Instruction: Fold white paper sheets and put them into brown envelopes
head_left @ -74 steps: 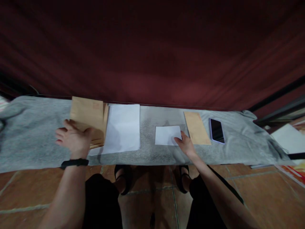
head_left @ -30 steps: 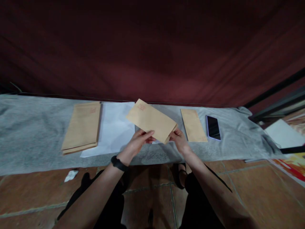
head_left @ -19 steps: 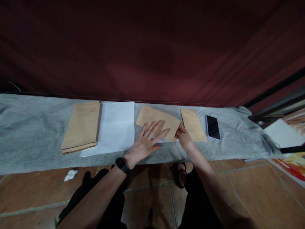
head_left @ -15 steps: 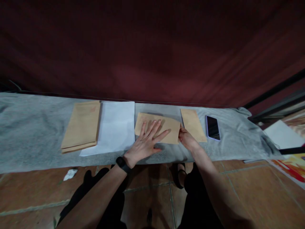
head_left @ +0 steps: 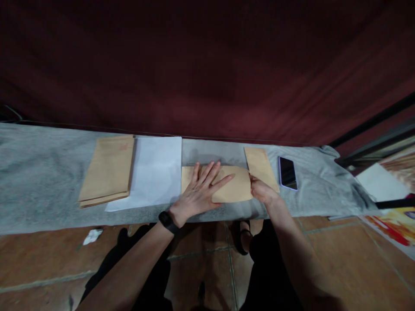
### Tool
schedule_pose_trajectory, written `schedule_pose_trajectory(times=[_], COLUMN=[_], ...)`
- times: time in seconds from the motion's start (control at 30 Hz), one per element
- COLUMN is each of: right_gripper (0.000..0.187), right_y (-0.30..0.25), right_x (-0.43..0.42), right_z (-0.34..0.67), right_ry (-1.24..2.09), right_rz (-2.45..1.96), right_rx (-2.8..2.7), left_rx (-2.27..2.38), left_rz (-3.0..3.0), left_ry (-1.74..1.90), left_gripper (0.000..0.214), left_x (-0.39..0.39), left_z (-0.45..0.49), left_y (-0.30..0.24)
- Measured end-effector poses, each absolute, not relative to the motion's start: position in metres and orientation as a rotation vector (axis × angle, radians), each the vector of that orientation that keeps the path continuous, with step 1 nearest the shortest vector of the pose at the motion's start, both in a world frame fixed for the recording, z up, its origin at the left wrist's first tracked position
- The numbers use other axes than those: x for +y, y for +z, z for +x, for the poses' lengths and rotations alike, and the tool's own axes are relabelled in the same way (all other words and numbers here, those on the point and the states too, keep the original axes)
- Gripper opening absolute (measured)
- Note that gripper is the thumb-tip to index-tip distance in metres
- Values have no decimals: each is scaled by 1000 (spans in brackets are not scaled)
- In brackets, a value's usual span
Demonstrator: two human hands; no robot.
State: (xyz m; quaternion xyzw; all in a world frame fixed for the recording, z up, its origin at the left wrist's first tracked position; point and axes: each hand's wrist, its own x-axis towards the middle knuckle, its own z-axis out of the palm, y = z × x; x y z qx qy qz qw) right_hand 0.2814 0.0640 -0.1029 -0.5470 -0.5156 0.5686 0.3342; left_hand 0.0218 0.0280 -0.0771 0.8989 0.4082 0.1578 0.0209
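Observation:
A brown paper envelope (head_left: 235,185) lies crosswise before me on the grey cloth. My left hand (head_left: 201,188) rests on it with fingers spread, palm down, and a black band is on that wrist. At the envelope's right end, my right hand (head_left: 260,189) grips the edge; its fingertips are partly hidden. Just beyond that hand lies another brown envelope (head_left: 262,166), flat and partly covered by the hand. To the left are white paper sheets (head_left: 156,170), with a stack of brown envelopes (head_left: 108,168) overlapping their left side.
A phone (head_left: 287,172) with a purple edge lies to the right on the grey cloth (head_left: 324,181). Dark red fabric (head_left: 207,86) hangs behind the narrow surface. Below is a tiled floor (head_left: 330,255) with a crumpled white scrap (head_left: 92,236). Printed sheets (head_left: 392,229) are at the right.
The envelope under my hands has turned to lie straighter, moving slightly toward me and right, and its right end bows up. My right hand moved slightly right with it; my left hand stays spread on top.

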Motion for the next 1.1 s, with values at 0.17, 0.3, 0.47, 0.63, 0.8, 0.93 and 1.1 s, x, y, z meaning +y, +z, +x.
schedule_pose_trajectory(times=[0.17, 0.3, 0.47, 0.63, 0.8, 0.93, 1.1], right_gripper=[31, 31, 29, 33, 40, 38, 27], right_y=[-107, -104, -105, -110, -115, -118, -126], right_x=[64, 63, 61, 65, 68, 71, 73], right_z=[276, 277, 282, 286, 288, 289, 287], right_ry=[1635, 1750, 1697, 1671, 1592, 1474, 1231], right_rz=[-1422, -1329, -1290, -1252, -1285, -1286, -1361], right_rx=[-1359, -1422, -1456, -1463, -1552, -1640, -1680], left_rx=[1251, 1234, 1217, 1254, 1278, 1289, 1305], left_rz=[2733, 2671, 2609, 2556, 2595, 2633, 2647], left_ry=[423, 326, 332, 378, 403, 377, 370], left_gripper=[113, 119, 125, 121, 121, 119, 114], left_x=[30, 34, 36, 38, 37, 36, 35], left_z=[19, 11, 10, 14, 14, 14, 13], left_y=[-89, -101, -105, -104, -102, -99, -94])
